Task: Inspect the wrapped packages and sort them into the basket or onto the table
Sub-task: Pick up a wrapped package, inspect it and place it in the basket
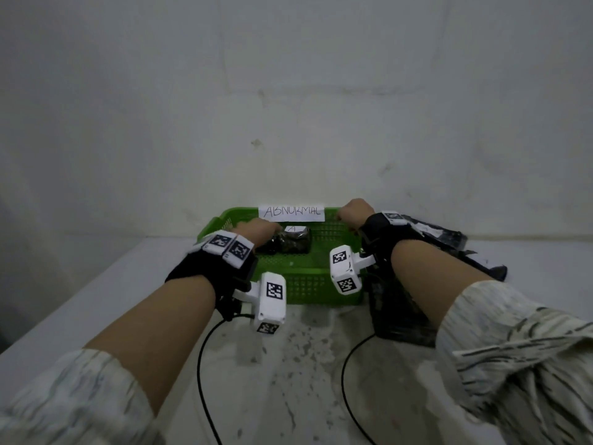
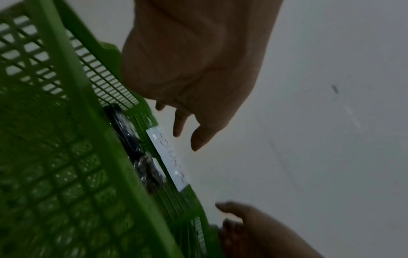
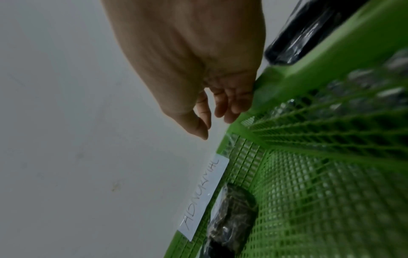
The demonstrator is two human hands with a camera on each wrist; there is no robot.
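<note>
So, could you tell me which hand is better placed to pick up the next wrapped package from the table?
Probably the right hand: the black packages on the table lie just right of the green basket, beside that wrist.

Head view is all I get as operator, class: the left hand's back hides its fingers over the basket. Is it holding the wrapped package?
Observer: No. The left wrist view shows the left hand with fingers loose, holding nothing. The package lies apart from them in the basket.
Operator: And the right hand's fingers?
Observer: In the right wrist view the right hand has its fingers touching the basket's rim at the far corner, thumb free. I cannot tell whether they grip.
</note>
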